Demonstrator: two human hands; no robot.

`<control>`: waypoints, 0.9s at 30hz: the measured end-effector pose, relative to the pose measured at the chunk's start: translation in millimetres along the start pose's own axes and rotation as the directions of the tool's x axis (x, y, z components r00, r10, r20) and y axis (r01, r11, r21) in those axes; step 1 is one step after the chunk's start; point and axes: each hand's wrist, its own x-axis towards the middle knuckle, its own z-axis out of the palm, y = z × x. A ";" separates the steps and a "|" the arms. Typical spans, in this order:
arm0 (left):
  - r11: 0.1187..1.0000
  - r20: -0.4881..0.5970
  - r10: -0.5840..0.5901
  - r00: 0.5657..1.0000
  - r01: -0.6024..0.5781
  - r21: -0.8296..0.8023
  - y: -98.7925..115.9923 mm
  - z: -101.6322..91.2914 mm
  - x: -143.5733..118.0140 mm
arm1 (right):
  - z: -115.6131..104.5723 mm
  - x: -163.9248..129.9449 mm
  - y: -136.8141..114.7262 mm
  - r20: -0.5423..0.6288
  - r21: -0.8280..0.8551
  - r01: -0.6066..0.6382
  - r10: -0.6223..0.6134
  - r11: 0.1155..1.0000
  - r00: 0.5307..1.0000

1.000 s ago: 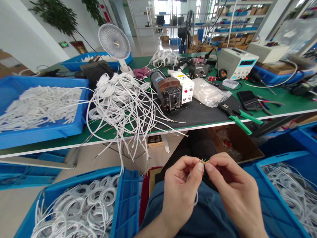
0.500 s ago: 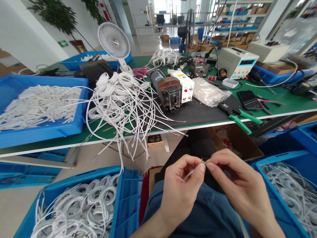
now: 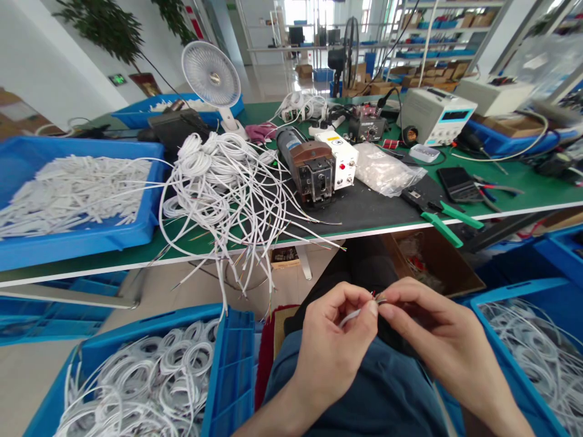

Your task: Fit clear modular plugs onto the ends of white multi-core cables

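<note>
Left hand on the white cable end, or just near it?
Touching. Head view: left hand pinches the white cable between thumb and forefinger, with no gap.

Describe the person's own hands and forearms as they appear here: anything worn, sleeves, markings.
Both hands are bare: the left hand and the right hand wear no gloves, and no rings, watch or wristband show. The forearms are uncovered to the bottom edge of the picture, so no sleeve is visible. Fingernails are short and unpainted. No markings show on either hand. Below them lie dark blue trousers.
</note>
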 end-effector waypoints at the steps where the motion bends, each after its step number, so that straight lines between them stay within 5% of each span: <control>1: 1.000 0.001 0.000 1.000 0.000 0.000 -0.1 0.2 0.1 | -1.0 0.8 -0.2 0.003 0.001 -0.012 0.012 1.000 1.000; 15: 0.987 0.148 -0.019 0.989 -0.006 0.161 12.6 -14.4 6.1 | -4.0 13.4 -4.0 0.068 0.097 -0.113 0.106 0.989 0.992; 27: 0.997 0.016 0.034 0.999 -0.035 0.062 3.8 -3.5 0.4 | 28.2 -2.1 12.4 -0.155 0.342 -0.131 0.193 0.930 0.969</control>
